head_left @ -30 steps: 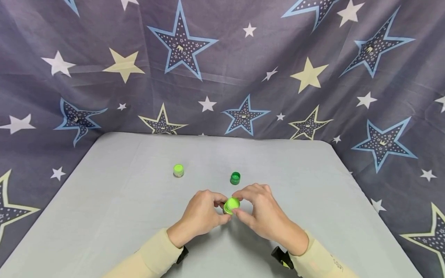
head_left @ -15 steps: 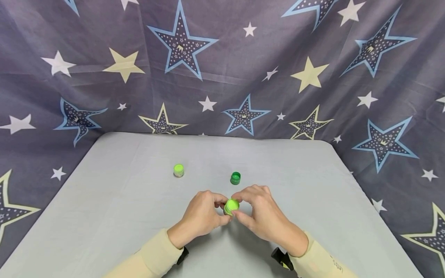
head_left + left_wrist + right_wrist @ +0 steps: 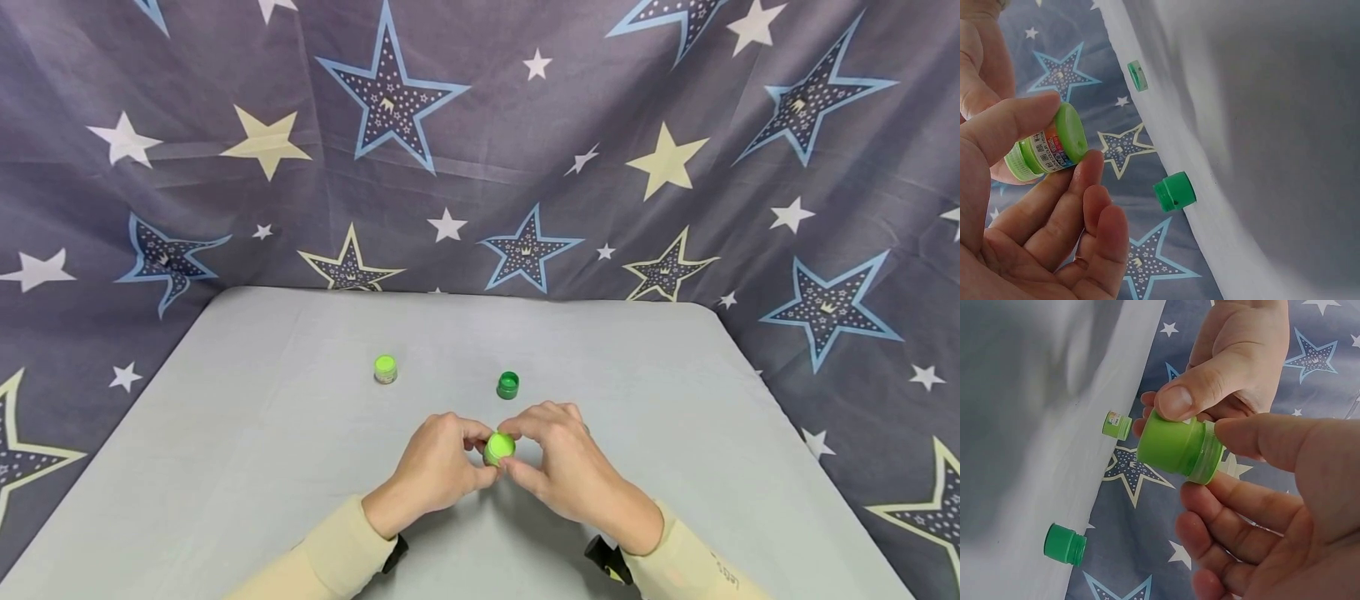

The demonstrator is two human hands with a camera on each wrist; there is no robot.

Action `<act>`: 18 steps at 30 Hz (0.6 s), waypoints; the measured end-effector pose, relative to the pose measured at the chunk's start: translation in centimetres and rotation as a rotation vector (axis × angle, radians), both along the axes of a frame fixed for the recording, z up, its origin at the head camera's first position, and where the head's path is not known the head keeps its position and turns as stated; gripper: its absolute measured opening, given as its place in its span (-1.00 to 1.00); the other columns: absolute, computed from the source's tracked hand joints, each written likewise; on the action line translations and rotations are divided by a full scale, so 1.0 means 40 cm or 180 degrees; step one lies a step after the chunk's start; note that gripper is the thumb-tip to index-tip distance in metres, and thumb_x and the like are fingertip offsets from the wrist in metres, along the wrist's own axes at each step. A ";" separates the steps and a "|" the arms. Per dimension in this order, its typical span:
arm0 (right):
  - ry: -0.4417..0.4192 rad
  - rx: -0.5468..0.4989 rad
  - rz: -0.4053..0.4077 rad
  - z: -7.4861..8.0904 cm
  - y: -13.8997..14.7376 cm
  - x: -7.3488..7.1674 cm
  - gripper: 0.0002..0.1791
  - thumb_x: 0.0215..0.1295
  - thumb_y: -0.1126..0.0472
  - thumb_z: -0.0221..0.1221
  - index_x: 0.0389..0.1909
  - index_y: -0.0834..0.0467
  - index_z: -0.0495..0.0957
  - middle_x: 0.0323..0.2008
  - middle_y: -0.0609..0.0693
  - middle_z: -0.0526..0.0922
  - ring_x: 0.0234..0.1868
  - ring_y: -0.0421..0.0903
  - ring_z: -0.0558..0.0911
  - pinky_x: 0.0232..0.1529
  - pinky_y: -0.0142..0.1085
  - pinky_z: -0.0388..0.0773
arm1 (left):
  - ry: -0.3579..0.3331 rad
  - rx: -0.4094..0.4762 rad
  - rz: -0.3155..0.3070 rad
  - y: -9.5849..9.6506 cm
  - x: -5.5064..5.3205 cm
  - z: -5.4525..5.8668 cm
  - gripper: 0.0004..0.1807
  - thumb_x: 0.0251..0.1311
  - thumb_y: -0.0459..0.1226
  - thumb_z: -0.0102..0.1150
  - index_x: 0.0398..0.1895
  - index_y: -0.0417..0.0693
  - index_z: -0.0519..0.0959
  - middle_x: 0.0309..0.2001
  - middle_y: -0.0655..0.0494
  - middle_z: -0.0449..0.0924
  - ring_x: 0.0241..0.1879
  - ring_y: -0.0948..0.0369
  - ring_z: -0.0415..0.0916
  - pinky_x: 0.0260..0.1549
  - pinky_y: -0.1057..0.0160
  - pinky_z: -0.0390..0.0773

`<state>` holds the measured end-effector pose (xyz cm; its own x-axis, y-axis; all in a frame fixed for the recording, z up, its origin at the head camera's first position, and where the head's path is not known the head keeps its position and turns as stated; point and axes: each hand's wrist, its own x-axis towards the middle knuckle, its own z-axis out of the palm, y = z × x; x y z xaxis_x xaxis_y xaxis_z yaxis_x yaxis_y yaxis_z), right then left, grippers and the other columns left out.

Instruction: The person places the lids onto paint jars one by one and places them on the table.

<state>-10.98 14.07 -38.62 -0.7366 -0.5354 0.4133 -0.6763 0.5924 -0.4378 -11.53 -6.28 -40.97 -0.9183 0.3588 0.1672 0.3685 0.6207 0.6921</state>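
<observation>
Hands [image 3: 438, 464] [image 3: 567, 462] gripping lime jar [image 3: 499, 447], dark-green jar [image 3: 507, 386] beyond, capped jar [image 3: 386, 369] farther left

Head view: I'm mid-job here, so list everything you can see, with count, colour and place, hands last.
Held jar: one, light green, between the two hands
Light green jar: one, light green, on the table, beyond the hands and to the left
Dark green jar: one, dark green, on the table just beyond the hands
Table: one, pale grey covering, under the jars
Backdrop: one, dark grey-purple with blue, white and yellow stars, behind and beside the table
Wrist devices: two, mostly black, at the wrists
Sleeves: two, cream, on the forearms
Left hand: one, holding the held jar
Right hand: one, pinching the held jar
</observation>
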 end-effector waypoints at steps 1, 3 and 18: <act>-0.0001 -0.0004 0.0001 0.000 0.000 0.000 -0.75 0.13 0.20 0.51 -0.16 0.00 0.74 -0.23 -0.26 0.72 -0.10 -0.25 0.61 -0.01 -0.17 0.30 | 0.0000 0.0003 -0.0001 0.000 0.000 0.000 -0.81 -0.06 -0.23 0.61 -0.34 0.18 0.80 -0.44 0.52 0.63 -0.29 0.20 0.56 -0.29 0.28 0.49; -0.0035 0.0001 -0.0006 0.001 0.001 -0.001 -0.75 0.14 0.19 0.50 -0.14 0.00 0.74 -0.23 -0.26 0.72 -0.10 -0.26 0.61 0.00 -0.18 0.30 | 0.0003 0.0009 0.0000 -0.001 0.000 0.000 -0.80 -0.06 -0.23 0.61 -0.33 0.18 0.80 -0.42 0.52 0.64 -0.28 0.20 0.57 -0.28 0.28 0.49; -0.0135 0.0016 0.0058 0.000 0.001 -0.003 -0.69 0.13 0.19 0.50 -0.08 0.00 0.73 -0.23 -0.28 0.67 -0.12 -0.18 0.60 -0.01 -0.17 0.28 | 0.0044 0.0050 0.0004 -0.002 0.001 0.003 -0.80 -0.06 -0.22 0.62 -0.34 0.20 0.80 -0.42 0.52 0.64 -0.30 0.26 0.54 -0.29 0.29 0.50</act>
<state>-11.09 14.12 -38.63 -0.7435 -0.5508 0.3793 -0.6679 0.5824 -0.4634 -11.48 -6.37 -40.86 -0.9164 0.3548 0.1854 0.3772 0.6103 0.6966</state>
